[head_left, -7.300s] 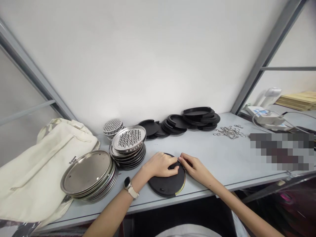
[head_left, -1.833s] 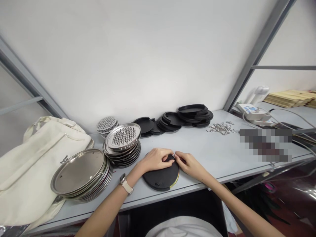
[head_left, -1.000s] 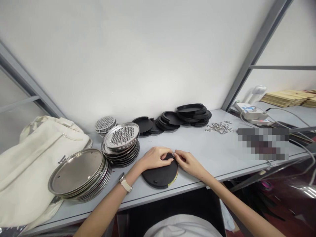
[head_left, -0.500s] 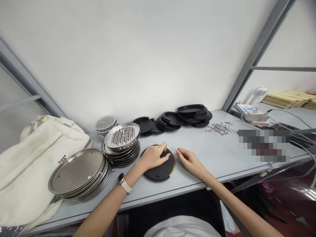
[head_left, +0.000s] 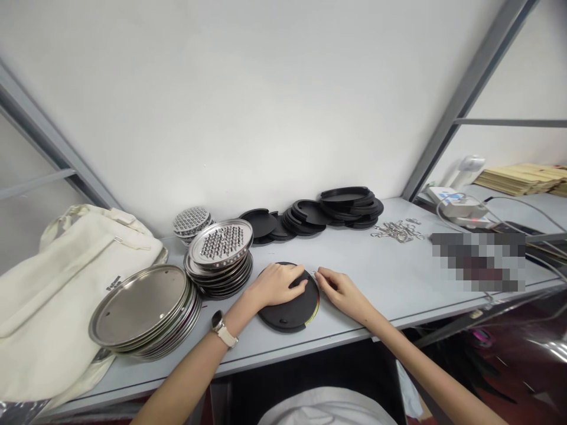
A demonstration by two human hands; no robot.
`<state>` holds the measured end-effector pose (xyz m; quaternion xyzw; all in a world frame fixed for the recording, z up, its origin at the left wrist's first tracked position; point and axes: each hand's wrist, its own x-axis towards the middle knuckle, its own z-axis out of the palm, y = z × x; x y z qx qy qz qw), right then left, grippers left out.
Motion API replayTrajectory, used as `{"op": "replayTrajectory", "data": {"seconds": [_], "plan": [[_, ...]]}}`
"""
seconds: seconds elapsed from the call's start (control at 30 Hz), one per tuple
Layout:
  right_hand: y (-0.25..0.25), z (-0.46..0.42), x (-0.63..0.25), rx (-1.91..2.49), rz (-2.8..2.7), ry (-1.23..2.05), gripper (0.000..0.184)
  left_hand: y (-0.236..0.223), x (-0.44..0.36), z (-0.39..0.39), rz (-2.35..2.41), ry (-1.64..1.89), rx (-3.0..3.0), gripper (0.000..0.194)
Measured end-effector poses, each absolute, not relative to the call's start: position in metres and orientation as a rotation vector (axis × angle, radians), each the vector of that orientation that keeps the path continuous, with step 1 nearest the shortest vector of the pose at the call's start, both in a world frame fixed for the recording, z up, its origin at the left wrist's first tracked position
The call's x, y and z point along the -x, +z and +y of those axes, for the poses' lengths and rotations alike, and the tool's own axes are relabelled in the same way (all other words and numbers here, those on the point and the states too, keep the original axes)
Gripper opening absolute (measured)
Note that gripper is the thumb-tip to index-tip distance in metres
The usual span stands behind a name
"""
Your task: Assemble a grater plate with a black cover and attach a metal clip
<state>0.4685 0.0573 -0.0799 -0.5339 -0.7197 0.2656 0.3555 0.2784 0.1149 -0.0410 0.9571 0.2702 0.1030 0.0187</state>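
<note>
My left hand [head_left: 281, 284], with a watch on its wrist, presses down on a flat black round disc [head_left: 290, 313] lying on the grey table. Its thumb and fingers are curled over the disc's upper right part and hide what is beneath them. A yellow and red strip shows along the disc's right edge, and a small bump near its front. Just right of the disc, my right hand [head_left: 339, 292] is closed in a pinch on a small silvery wire clip [head_left: 314, 274], mostly covered by the fingertips. The clip is by the disc's rim; whether they touch I cannot tell.
Round metal grater plates [head_left: 221, 243] are stacked behind my left hand. Shiny metal discs [head_left: 142, 304] form another stack beside a cream bag [head_left: 75, 295]. Black round covers [head_left: 349, 203] lie along the wall. Loose wire clips [head_left: 398, 231] lie right of them.
My right hand drew the wire clip slightly away from the disc's rim half a second ago, then came back to it. The disc shifted a little under my left hand, whose fingers lifted and lowered.
</note>
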Motion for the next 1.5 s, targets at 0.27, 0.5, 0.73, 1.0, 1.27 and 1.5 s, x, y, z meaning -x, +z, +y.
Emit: {"op": "replayTrajectory", "data": {"seconds": [0.27, 0.5, 0.73, 1.0, 1.27, 1.5], "plan": [[-0.0768, 0.0548, -0.4647, 1.388, -1.939, 0.631, 0.030, -0.0423, -0.2811, 0.1109, 0.674, 0.341, -2.965, 0.018], [-0.0780, 0.0552, -0.4672, 1.390, -1.953, 0.634, 0.030, -0.0408, -0.2809, 0.1101, 0.715, 0.307, -2.928, 0.018], [-0.0776, 0.0542, -0.4675, 1.364, -1.959, 0.656, 0.026, -0.0397, -0.2822, 0.1096, 0.767, 0.264, -2.916, 0.034], [-0.0787, 0.0543, -0.4686, 1.344, -1.935, 0.667, 0.028, -0.0389, -0.2829, 0.1096, 0.698, 0.259, -2.919, 0.021], [-0.0789, 0.0541, -0.4676, 1.348, -1.920, 0.695, 0.031, -0.0425, -0.2825, 0.1106, 0.696, 0.298, -2.878, 0.020], [-0.0781, 0.0540, -0.4668, 1.348, -1.909, 0.692, 0.031, -0.0439, -0.2822, 0.1110, 0.691, 0.309, -2.893, 0.024]]}}
